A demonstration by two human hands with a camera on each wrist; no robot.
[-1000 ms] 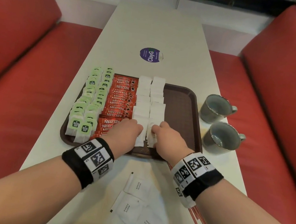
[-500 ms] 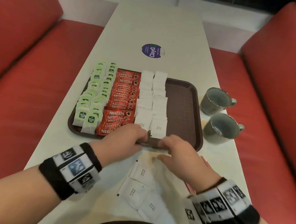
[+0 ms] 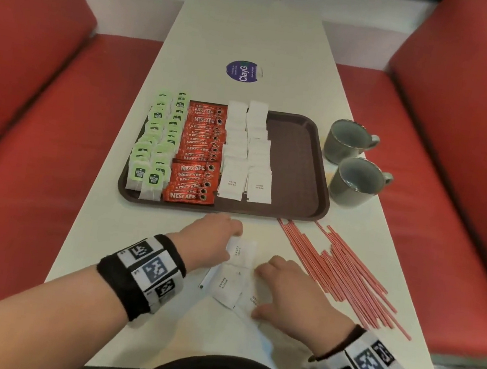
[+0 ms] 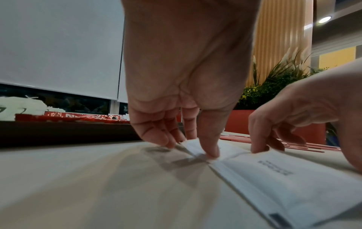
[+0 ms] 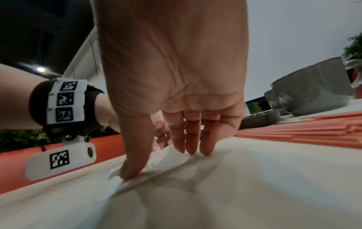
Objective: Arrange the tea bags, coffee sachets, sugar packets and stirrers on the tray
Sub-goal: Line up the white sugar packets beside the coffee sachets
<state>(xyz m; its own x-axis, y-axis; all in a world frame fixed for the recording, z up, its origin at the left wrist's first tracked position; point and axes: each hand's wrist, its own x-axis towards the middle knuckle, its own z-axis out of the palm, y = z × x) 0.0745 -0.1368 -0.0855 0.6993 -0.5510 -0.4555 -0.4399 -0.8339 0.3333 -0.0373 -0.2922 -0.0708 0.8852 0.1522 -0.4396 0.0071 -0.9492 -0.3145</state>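
Note:
A brown tray [image 3: 298, 160] holds rows of green tea bags [image 3: 153, 154], red coffee sachets [image 3: 198, 153] and white sugar packets [image 3: 246, 153]; its right strip is bare. Three loose sugar packets [image 3: 228, 287] lie on the table in front of the tray. My left hand [image 3: 229, 235] pinches the far packet [image 4: 197, 148] between thumb and curled fingers. Beside it, my right hand [image 3: 256, 289] squeezes the near right packet [image 5: 168, 158] between thumb and fingers. Red stirrers [image 3: 335, 274] lie spread on the table to the right.
Two grey cups [image 3: 357, 180] stand right of the tray. A round purple sticker [image 3: 241, 71] marks the white table [image 3: 157, 312] beyond the tray. Red bench seats [image 3: 42, 127] flank the table on both sides.
Both hands have drawn back from the tray's near edge to the loose sugar packets on the table. Two sugar packets now lie at the front of the white rows.

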